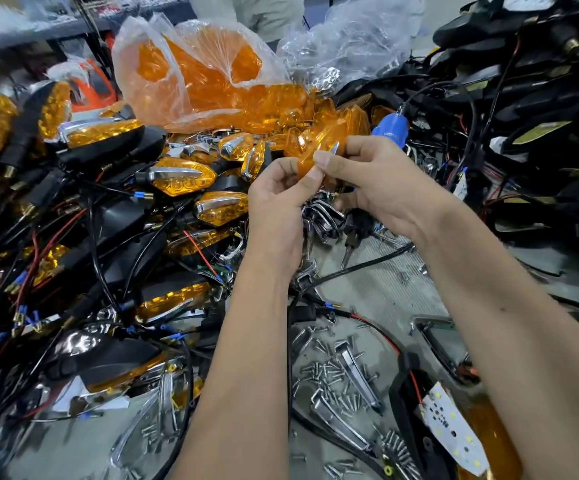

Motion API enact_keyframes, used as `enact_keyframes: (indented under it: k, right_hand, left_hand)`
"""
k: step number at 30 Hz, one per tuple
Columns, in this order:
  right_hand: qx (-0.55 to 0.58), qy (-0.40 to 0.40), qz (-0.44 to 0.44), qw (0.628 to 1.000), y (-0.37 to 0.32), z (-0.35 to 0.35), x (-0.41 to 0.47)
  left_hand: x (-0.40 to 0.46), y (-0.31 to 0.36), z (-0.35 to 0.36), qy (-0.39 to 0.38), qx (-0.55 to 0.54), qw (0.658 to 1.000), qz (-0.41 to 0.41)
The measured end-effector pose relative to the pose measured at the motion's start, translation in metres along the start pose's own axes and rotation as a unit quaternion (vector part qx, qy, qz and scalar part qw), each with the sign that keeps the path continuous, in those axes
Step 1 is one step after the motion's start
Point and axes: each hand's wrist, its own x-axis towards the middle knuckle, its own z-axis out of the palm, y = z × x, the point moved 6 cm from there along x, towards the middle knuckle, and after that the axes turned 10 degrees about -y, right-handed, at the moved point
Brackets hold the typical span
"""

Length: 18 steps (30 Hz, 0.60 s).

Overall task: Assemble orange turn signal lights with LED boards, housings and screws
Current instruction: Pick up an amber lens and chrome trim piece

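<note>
Your two hands meet over the heap, and between them sits one orange lens (319, 150); take that lens as the landmark for everything else. Your left hand (277, 206) comes up from below it, fingers curled, thumb and forefinger pinching its lower left edge; your right hand (381, 188) closes on it from the right, thumb pressed flat on its face and the other fingers wrapped behind, so both hands have hold of the same piece; a sliver of chrome trim shows at the lens's right tip, against your right fingers.

Directly behind the lens, further from you, lies a clear plastic bag (198, 74) stuffed with more orange lenses, some spilling out at its mouth; just to the right of the lens a blue-handled tool (390, 128) with a black cord pokes out from behind your right hand. To the left of the lens spreads a pile of finished turn signal lights (180, 178), orange faces with chrome strips, black housings and tangled red and black wires; far to the right of it is a stack of black housings (537, 98).

Below the lens, nearer you and between your forearms, loose screws (326, 372) and chrome trim strips (353, 372) lie scattered on the grey bench; lower right of it, by your right forearm, a white LED board (450, 431) rests on an orange part with a red wire leading to it.
</note>
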Motion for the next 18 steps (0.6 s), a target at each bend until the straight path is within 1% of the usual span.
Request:
enact_keyframes:
  k: [2,4,7,11,13,15,18]
  right_hand:
    - [-0.017,0.02,-0.01,1.0,-0.001,-0.005,-0.001]
    - [-0.04,0.026,-0.017,0.999,-0.003,-0.008,-0.002]
    - [-0.058,0.009,-0.007,0.998,-0.002,-0.007,-0.001]
    - [-0.09,-0.009,0.012,0.996,0.005,-0.004,0.0]
    - [-0.075,-0.015,0.003,0.997,0.005,-0.002,0.001]
    - [-0.066,-0.012,-0.015,0.998,0.005,-0.002,0.002]
    - [-0.108,-0.01,-0.038,0.993,0.003,-0.002,0.003]
  left_hand:
    - [0.0,0.001,0.0,-0.011,0.025,1.0,0.003]
    - [0.0,0.006,-0.002,-0.028,0.078,0.996,0.007]
    - [0.001,0.013,-0.011,-0.06,0.154,0.986,0.007]
    - [0.001,0.014,-0.021,-0.093,0.242,0.966,-0.018]
    - [0.001,0.015,-0.022,-0.09,0.23,0.969,-0.013]
    - [0.001,0.012,-0.02,-0.066,0.18,0.981,-0.017]
    - [0.0,0.006,-0.019,-0.042,0.102,0.994,-0.025]
